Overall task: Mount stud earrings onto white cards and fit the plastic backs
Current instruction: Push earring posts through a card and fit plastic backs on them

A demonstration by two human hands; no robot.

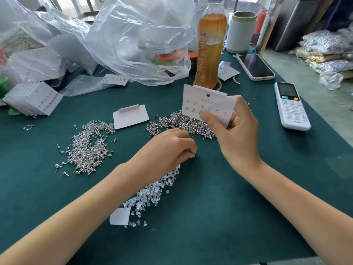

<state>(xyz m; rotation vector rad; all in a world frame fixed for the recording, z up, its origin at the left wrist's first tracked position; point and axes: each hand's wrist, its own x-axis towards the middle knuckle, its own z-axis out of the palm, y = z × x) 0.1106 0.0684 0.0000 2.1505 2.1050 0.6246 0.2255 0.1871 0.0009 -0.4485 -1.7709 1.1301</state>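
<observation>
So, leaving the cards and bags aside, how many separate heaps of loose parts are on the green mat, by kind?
Metal stud earring heaps: 2 (left heap, centre heap)
Clear plastic backs heap: 1
Total: 3 heaps

Bottle (210,48): vertical label with large pale Chinese characters, blurred, not readable; small dark script mark above them, also unreadable.
Remote control (291,106), right of bottle: brand mark at bottom edge looks like "Haier"; button legends too small to read.
White card (206,106), just in front of bottle, held in right hand (236,131): faint printed lines under hang hole, illegible.
</observation>
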